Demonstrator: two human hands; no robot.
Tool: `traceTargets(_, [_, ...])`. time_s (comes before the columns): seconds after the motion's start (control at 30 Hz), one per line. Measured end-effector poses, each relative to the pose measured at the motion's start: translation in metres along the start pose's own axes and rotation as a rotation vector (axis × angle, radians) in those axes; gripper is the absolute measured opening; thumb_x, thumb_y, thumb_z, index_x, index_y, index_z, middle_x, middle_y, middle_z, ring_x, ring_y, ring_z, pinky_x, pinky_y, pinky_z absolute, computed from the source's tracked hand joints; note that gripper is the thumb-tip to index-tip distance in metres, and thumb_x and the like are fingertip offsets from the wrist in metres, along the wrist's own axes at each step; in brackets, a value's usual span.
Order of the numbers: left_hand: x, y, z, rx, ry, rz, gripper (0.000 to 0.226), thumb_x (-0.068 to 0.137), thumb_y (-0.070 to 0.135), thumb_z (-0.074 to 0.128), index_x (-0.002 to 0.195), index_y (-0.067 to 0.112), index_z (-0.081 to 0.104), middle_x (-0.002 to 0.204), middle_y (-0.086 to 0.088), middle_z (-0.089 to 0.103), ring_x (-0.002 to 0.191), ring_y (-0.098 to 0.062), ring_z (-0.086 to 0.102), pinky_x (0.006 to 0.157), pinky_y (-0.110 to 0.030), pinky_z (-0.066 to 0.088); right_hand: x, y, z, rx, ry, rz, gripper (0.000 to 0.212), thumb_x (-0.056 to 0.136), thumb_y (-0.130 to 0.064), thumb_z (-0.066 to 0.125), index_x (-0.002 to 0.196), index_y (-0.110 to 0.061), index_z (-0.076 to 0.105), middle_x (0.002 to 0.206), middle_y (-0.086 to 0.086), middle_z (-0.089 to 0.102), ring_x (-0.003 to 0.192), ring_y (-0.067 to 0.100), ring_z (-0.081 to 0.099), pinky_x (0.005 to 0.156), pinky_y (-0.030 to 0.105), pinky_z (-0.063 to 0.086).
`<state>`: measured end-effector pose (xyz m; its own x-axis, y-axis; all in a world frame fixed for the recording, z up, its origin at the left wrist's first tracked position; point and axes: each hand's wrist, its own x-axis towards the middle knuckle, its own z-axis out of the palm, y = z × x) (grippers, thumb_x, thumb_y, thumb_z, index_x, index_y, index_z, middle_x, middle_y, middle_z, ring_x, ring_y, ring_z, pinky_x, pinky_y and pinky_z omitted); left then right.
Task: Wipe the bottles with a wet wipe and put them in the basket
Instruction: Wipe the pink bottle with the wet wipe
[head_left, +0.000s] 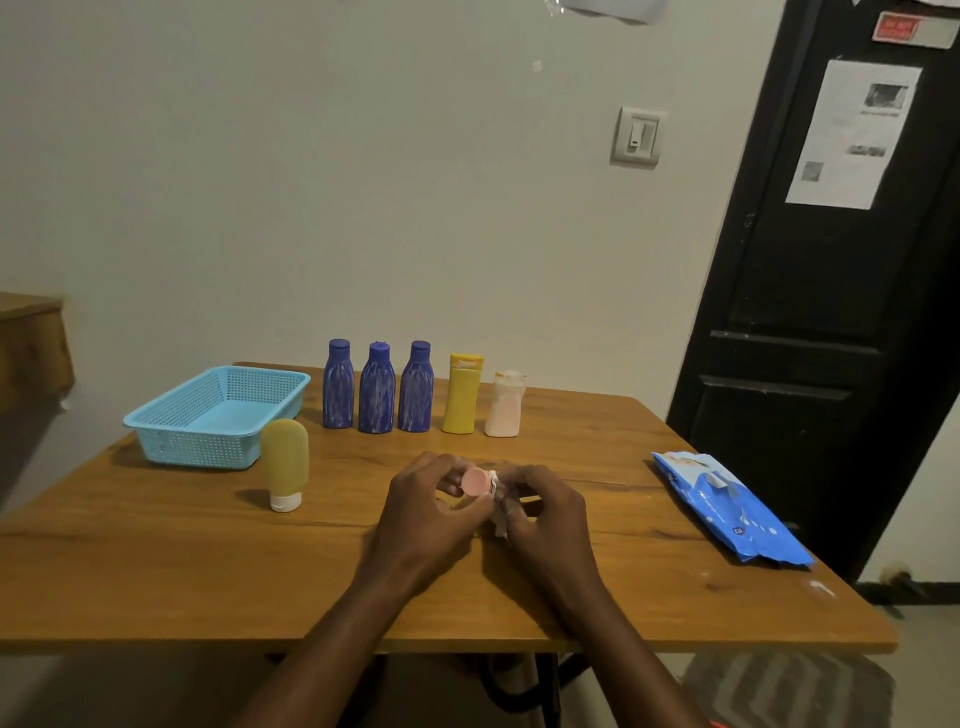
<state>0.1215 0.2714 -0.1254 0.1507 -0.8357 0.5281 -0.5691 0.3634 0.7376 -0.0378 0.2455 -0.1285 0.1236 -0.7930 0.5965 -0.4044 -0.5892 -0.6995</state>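
Gripping a small pink-capped bottle (475, 480) above the table (156, 571), the left hand (426, 514) curls round its body while the right hand (540, 514) pinches a crumpled wet wipe (497, 522) against the bottle. Three blue bottles (376, 395), a yellow bottle (461, 397) and a pale bottle (504, 408) stand in a row at the far edge. A tan tube (284, 462) stands on its cap just beside the blue basket (202, 447), and a wipe pack (727, 506) lies at the right.

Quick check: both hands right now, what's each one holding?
Left hand: closed around the pink-capped bottle.
Right hand: closed, pinching the wet wipe against that bottle.
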Motion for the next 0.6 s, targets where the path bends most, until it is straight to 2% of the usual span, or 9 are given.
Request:
traceTargets(0.13, [0.0,0.0,0.0,-0.06,0.012,0.034,0.032,0.085,0.042,0.078,0.115,0.038,0.067,0.113,0.022,0.058,0.105,0.005,0.056,0.081,-0.02,0.053,0.001,0.0,-0.002,0.101,-0.012,-0.006,0.023,0.09,-0.009,0.074,0.097,-0.03,0.072,0.095,-0.017,0.073,0.096,0.003,0.067,0.076,0.015,0.054])
traceTargets(0.27, [0.001,-0.002,0.0,-0.036,0.003,0.072,0.044,0.084,0.048,0.078,0.125,0.04,0.064,0.122,0.025,0.052,0.117,0.005,0.049,0.09,-0.025,0.052,0.005,0.005,-0.007,0.3,-0.069,0.078,0.016,0.09,-0.004,0.073,0.103,-0.013,0.074,0.098,-0.001,0.077,0.093,0.016,0.073,0.079,0.03,0.06])
traceTargets(0.37, [0.002,-0.004,-0.001,0.0,-0.045,0.05,0.049,0.085,0.059,0.071,0.131,0.049,0.059,0.131,0.029,0.051,0.126,-0.004,0.047,0.098,-0.04,0.052,0.004,0.004,-0.008,0.396,-0.108,0.13,0.012,0.09,-0.005,0.073,0.102,-0.007,0.072,0.098,0.006,0.077,0.092,0.022,0.075,0.08,0.039,0.062])
traceTargets(0.43, [0.002,-0.005,0.0,0.02,-0.091,0.032,0.055,0.084,0.068,0.064,0.136,0.055,0.053,0.132,0.031,0.053,0.127,-0.011,0.048,0.101,-0.044,0.049,0.004,0.005,-0.007,0.411,-0.09,0.175,0.012,0.09,-0.003,0.073,0.1,-0.009,0.072,0.097,0.006,0.077,0.093,0.023,0.074,0.082,0.045,0.062])
traceTargets(0.5, [0.002,-0.006,0.002,0.037,-0.14,0.032,0.055,0.085,0.065,0.064,0.138,0.054,0.053,0.129,0.031,0.053,0.127,-0.01,0.048,0.106,-0.042,0.041,0.004,0.005,-0.008,0.389,-0.014,0.203,0.013,0.091,-0.002,0.07,0.098,-0.012,0.073,0.095,0.004,0.076,0.093,0.022,0.072,0.083,0.047,0.062])
traceTargets(0.6, [0.002,-0.004,0.004,0.098,-0.154,0.045,0.058,0.089,0.048,0.071,0.143,0.048,0.051,0.133,0.028,0.054,0.126,-0.005,0.045,0.107,-0.037,0.031,0.003,0.003,-0.012,0.368,0.081,0.167,0.016,0.092,-0.002,0.068,0.096,-0.016,0.074,0.095,0.0,0.074,0.092,0.017,0.069,0.079,0.041,0.062])
